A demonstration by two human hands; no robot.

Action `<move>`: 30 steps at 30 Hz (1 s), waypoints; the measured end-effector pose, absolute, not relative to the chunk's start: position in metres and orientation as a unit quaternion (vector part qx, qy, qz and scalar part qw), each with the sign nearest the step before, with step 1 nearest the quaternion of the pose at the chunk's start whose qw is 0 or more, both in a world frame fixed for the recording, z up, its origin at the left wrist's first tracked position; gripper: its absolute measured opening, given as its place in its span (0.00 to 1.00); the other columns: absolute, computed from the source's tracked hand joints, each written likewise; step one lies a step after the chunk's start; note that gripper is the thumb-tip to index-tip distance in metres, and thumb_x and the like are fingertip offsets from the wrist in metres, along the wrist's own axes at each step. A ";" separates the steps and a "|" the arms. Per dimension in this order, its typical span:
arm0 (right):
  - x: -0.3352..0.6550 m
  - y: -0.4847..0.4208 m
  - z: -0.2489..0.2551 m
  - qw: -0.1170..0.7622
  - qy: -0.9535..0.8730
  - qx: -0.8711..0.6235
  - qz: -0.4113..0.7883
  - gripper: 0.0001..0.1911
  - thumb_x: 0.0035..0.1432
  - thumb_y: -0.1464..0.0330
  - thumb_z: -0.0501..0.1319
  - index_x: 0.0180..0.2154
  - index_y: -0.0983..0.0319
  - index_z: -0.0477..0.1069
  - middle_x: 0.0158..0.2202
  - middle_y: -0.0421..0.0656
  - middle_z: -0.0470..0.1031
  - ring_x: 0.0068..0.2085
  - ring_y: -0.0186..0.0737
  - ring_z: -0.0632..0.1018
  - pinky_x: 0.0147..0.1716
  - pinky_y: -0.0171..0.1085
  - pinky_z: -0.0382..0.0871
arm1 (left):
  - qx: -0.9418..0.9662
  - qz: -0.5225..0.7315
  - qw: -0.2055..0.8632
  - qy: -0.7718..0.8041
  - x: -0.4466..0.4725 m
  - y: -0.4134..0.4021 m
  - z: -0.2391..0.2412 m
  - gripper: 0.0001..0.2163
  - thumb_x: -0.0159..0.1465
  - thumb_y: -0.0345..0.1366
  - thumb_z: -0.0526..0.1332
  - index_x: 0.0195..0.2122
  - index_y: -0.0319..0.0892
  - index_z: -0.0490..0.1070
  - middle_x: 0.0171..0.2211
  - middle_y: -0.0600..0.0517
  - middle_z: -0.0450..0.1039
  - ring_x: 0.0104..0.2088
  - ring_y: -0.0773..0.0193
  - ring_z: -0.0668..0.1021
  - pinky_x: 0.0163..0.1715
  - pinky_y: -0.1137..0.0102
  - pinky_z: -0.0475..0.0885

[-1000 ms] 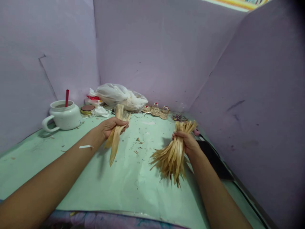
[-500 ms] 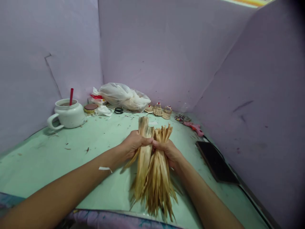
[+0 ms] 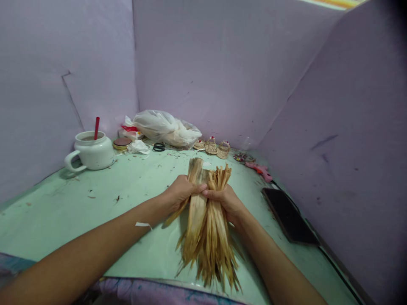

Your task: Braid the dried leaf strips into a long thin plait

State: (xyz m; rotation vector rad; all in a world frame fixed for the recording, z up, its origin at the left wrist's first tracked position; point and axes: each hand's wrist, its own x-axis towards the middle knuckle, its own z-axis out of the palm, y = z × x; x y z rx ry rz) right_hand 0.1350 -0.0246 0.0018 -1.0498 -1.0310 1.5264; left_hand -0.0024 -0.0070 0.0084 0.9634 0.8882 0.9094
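Note:
My left hand (image 3: 185, 191) is closed around wide, flat strips of dried plant fibre (image 3: 197, 220), tan and slightly curled at the top. Close beside it, my right hand (image 3: 224, 198) grips a bundle of narrower dried fibre strips (image 3: 216, 237), whose trimmed tops stick up above the thumb. Both thumbs lie across the front of the strips, their tips nearly touching. The lower ends fan out loosely toward the table's near edge. My fingers behind the strips are mostly hidden.
On the green tabletop (image 3: 140, 178) stand a white mug (image 3: 95, 153) with a red stick, a plastic bag (image 3: 165, 129), black-handled scissors (image 3: 159, 147) and small woven baskets (image 3: 223, 150). To the right lie a pink glue gun (image 3: 260, 170) and a dark flat device (image 3: 288, 216).
The strips in both hands have shifted slightly to the right, and their lower ends spread a little differently. Both hands keep their hold.

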 end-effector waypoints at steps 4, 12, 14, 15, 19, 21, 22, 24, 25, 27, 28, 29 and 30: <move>0.135 -0.023 0.000 0.501 -0.420 -0.448 0.609 0.20 0.34 0.74 0.66 0.35 0.66 0.70 0.30 0.45 0.77 0.30 0.43 0.76 0.35 0.41 0.69 | 0.419 0.417 0.684 0.428 -0.004 -0.006 0.011 0.14 0.36 0.29 0.67 0.27 0.32 0.71 0.24 0.45 0.74 0.26 0.57 0.76 0.27 0.66 0.71; 0.130 -0.025 -0.003 0.519 -0.448 -0.463 0.562 0.15 0.35 0.75 0.61 0.32 0.66 0.70 0.25 0.41 0.74 0.26 0.39 0.74 0.27 0.36 0.67 | 0.462 0.403 0.628 0.480 0.003 -0.008 0.010 0.05 0.41 0.26 0.61 0.21 0.35 0.69 0.18 0.51 0.69 0.19 0.64 0.71 0.19 0.70 0.67; 0.128 -0.025 -0.003 0.525 -0.453 -0.470 0.546 0.14 0.35 0.76 0.59 0.31 0.67 0.70 0.25 0.41 0.73 0.25 0.38 0.73 0.26 0.35 0.66 | 0.461 0.403 0.633 0.474 0.004 -0.008 0.009 0.05 0.41 0.26 0.61 0.22 0.35 0.69 0.19 0.50 0.70 0.20 0.63 0.72 0.20 0.70 0.68; 0.127 -0.025 -0.002 0.526 -0.452 -0.476 0.540 0.14 0.35 0.76 0.59 0.31 0.67 0.69 0.25 0.41 0.73 0.25 0.38 0.73 0.25 0.34 0.66 | 0.457 0.404 0.635 0.474 0.004 -0.008 0.008 0.05 0.42 0.26 0.61 0.22 0.35 0.69 0.19 0.50 0.70 0.20 0.63 0.72 0.20 0.69 0.68; 0.126 -0.024 -0.002 0.524 -0.430 -0.494 0.544 0.14 0.33 0.76 0.59 0.30 0.66 0.69 0.23 0.40 0.73 0.24 0.38 0.73 0.24 0.35 0.67 | 0.433 0.406 0.649 0.476 0.004 -0.005 0.005 0.06 0.41 0.27 0.63 0.22 0.34 0.69 0.18 0.51 0.69 0.19 0.63 0.72 0.21 0.69 0.68; 0.129 -0.021 -0.002 0.521 -0.406 -0.493 0.567 0.13 0.33 0.77 0.60 0.28 0.65 0.69 0.21 0.40 0.73 0.23 0.39 0.73 0.25 0.37 0.68 | 0.411 0.413 0.678 0.448 0.002 -0.002 0.005 0.08 0.40 0.27 0.65 0.24 0.33 0.69 0.19 0.50 0.70 0.20 0.62 0.73 0.23 0.67 0.70; 0.132 -0.020 -0.002 0.520 -0.390 -0.490 0.581 0.12 0.33 0.77 0.60 0.27 0.65 0.69 0.20 0.40 0.73 0.23 0.39 0.73 0.25 0.37 0.68 | 0.397 0.416 0.695 0.431 0.000 0.000 0.006 0.09 0.40 0.27 0.65 0.25 0.33 0.70 0.20 0.49 0.71 0.21 0.62 0.74 0.24 0.66 0.71; 0.142 -0.015 -0.001 0.517 -0.358 -0.490 0.604 0.08 0.33 0.76 0.61 0.24 0.65 0.68 0.18 0.41 0.72 0.21 0.38 0.72 0.24 0.38 0.68 | 0.363 0.425 0.723 0.406 -0.006 0.005 0.009 0.09 0.41 0.25 0.65 0.26 0.33 0.70 0.20 0.49 0.71 0.21 0.62 0.74 0.26 0.66 0.72; 0.148 -0.012 -0.001 0.516 -0.343 -0.494 0.610 0.07 0.33 0.76 0.61 0.22 0.65 0.68 0.18 0.41 0.72 0.20 0.37 0.72 0.24 0.37 0.68 | 0.346 0.425 0.735 0.400 -0.010 0.009 0.012 0.09 0.42 0.24 0.64 0.26 0.33 0.69 0.20 0.49 0.71 0.21 0.62 0.74 0.26 0.66 0.72; 0.163 -0.005 0.000 0.515 -0.320 -0.507 0.613 0.04 0.35 0.76 0.61 0.20 0.65 0.67 0.17 0.41 0.71 0.19 0.35 0.71 0.22 0.36 0.67 | 0.316 0.419 0.755 0.394 -0.020 0.017 0.018 0.07 0.44 0.22 0.62 0.26 0.33 0.69 0.19 0.50 0.71 0.20 0.63 0.74 0.26 0.65 0.73; 0.171 -0.002 0.001 0.516 -0.310 -0.510 0.614 0.04 0.35 0.76 0.60 0.20 0.64 0.67 0.17 0.41 0.71 0.18 0.35 0.71 0.21 0.35 0.67 | 0.304 0.412 0.762 0.398 -0.026 0.021 0.021 0.06 0.46 0.22 0.61 0.26 0.33 0.69 0.18 0.49 0.71 0.20 0.63 0.74 0.26 0.65 0.73; 0.179 0.001 0.001 0.519 -0.303 -0.511 0.615 0.03 0.36 0.76 0.60 0.20 0.64 0.67 0.16 0.41 0.70 0.17 0.34 0.70 0.21 0.35 0.67 | 0.294 0.406 0.765 0.404 -0.032 0.026 0.024 0.05 0.47 0.22 0.60 0.25 0.34 0.69 0.17 0.50 0.71 0.20 0.63 0.74 0.26 0.65 0.73; 0.186 0.004 0.001 0.521 -0.298 -0.511 0.615 0.03 0.36 0.76 0.60 0.20 0.64 0.67 0.16 0.40 0.70 0.17 0.34 0.70 0.21 0.35 0.67 | 0.286 0.405 0.764 0.413 -0.039 0.030 0.028 0.04 0.48 0.22 0.59 0.25 0.34 0.68 0.17 0.50 0.70 0.19 0.63 0.74 0.26 0.65 0.73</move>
